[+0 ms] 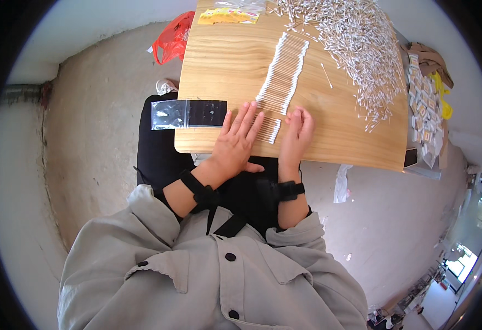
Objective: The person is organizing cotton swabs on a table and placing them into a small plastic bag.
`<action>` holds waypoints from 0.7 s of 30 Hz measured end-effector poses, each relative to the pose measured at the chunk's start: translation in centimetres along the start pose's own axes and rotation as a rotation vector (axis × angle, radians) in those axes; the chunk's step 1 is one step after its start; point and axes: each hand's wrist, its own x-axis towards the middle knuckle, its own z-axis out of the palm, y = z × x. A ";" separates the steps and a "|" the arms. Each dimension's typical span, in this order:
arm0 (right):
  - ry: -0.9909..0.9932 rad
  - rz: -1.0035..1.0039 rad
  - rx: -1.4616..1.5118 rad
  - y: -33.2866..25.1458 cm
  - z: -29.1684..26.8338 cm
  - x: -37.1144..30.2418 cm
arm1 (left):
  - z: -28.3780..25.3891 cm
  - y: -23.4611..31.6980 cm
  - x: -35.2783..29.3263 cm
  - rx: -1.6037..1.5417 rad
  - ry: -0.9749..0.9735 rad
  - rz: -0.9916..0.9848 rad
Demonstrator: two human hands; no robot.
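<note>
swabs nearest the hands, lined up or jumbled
Lined up: the short row of swabs lies side by side, white tips along one edge; the left hand hides the other.

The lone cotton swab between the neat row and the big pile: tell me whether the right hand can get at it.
Probably yes: nothing visible lies on the table between the right hand and the lone swab, which sits apart from the pile.

On one wooden table [230,60], can count two rows of cotton swabs [282,71], one single swab apart [327,76], and one heap of uncountable swabs [356,44]. Also two bare hands [233,147], two black wristbands [198,188], one red plastic bag [173,38].
</note>
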 end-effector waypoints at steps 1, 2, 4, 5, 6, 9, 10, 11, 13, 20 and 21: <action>-0.003 0.000 -0.003 0.0 0.4 -0.8 | 0.1 0.0 -0.1 -0.004 0.001 -0.003; -0.007 0.030 0.191 -0.1 1.0 -1.7 | 0.2 0.0 -0.3 -0.034 0.026 0.000; -0.014 0.060 0.384 -0.1 1.2 -2.3 | 0.4 -0.1 -0.5 -0.066 0.054 0.000; -0.044 0.025 0.287 0.1 1.1 -2.5 | 0.5 -0.1 -0.7 -0.067 0.058 0.002; -0.075 -0.008 0.189 0.2 1.1 -2.7 | 0.5 -0.1 -0.7 -0.068 0.061 0.003; -0.149 0.002 0.213 0.2 1.7 -3.5 | 0.3 -0.1 -1.1 0.060 -0.033 -0.026; -0.155 -0.001 0.211 0.1 1.8 -3.8 | 0.2 -0.1 -1.2 0.058 -0.029 -0.030; -0.160 -0.040 0.112 0.0 1.9 -4.1 | 0.1 -0.2 -1.4 0.076 -0.020 -0.036; -0.173 -0.078 0.015 -0.3 2.5 -4.6 | 0.2 -0.6 -1.8 0.094 -0.010 -0.050; -0.083 -0.014 0.022 -1.6 2.1 -4.4 | -0.1 -1.2 -2.3 -0.048 0.053 -0.028; -0.053 0.007 0.068 -1.7 2.0 -4.3 | -0.1 -1.2 -2.2 -0.052 0.057 -0.023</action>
